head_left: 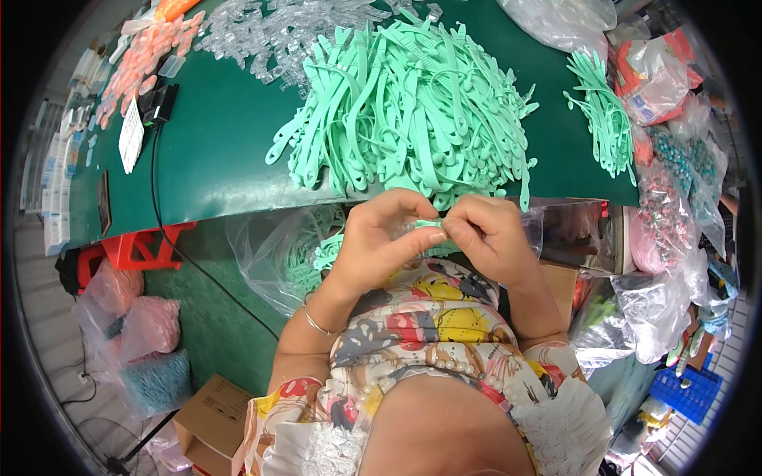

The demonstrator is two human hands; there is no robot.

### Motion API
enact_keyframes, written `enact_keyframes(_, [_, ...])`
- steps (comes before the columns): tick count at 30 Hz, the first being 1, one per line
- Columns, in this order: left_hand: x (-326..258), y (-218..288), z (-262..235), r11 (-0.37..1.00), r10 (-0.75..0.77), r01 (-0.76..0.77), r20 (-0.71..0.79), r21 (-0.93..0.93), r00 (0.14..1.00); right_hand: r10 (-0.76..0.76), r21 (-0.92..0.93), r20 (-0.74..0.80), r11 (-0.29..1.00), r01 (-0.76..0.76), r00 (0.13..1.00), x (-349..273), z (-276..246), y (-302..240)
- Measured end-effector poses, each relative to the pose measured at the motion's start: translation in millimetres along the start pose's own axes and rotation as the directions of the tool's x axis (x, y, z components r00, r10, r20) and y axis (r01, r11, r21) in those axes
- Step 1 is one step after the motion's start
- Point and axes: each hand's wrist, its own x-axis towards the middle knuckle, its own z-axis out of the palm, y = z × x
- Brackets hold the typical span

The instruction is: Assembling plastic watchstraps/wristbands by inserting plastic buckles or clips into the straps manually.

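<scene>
My left hand point(379, 238) and my right hand point(494, 238) meet just in front of the table's near edge. Between their fingertips is a small mint-green strap point(429, 224), mostly hidden by the fingers. Thumb and fingers of each hand are pinched at it. Right beyond the hands rises a big heap of mint-green straps point(413, 103), soft and flat with rounded ends and small holes. Below the table edge, beside my left hand, an open clear plastic bag point(266, 254) has more mint-green straps in it.
Clear plastic pieces point(262, 36) and orange-pink pieces point(147, 59) lie at the far left of the green table point(218, 155). A smaller strap bundle point(601, 115) lies at the right. A black cable point(190, 258) hangs over the edge. Filled bags point(671, 206) crowd the right side.
</scene>
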Motion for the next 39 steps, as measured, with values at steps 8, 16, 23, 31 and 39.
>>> enact_keyframes(8, [4, 9, -7, 0.974, -0.169, 0.212, 0.371, -0.080, 0.913, 0.096, 0.495, 0.208, 0.848, -0.190, 0.973, -10, 6, 12])
enact_keyframes(16, [0, -10, 0, 0.755, -0.137, 0.386, 0.449, -0.530, 0.883, 0.027, 0.822, 0.173, 0.546, -0.160, 0.984, -18, 13, 19])
enact_keyframes(23, [1, 2, 2, 0.882, -0.365, 0.417, 0.241, -0.221, 0.899, -0.264, 0.113, -0.049, 0.957, 0.268, 0.963, 4, 2, 13])
enact_keyframes(31, [2, 4, -3, 0.898, -0.358, 0.407, 0.260, -0.167, 0.897, -0.229, 0.072, -0.039, 0.970, 0.231, 0.973, -1, 1, 14])
enact_keyframes(39, [0, 4, -4, 0.918, -0.338, 0.382, 0.289, -0.110, 0.896, -0.077, 0.219, -0.017, 0.973, 0.078, 0.997, -9, -1, 24])
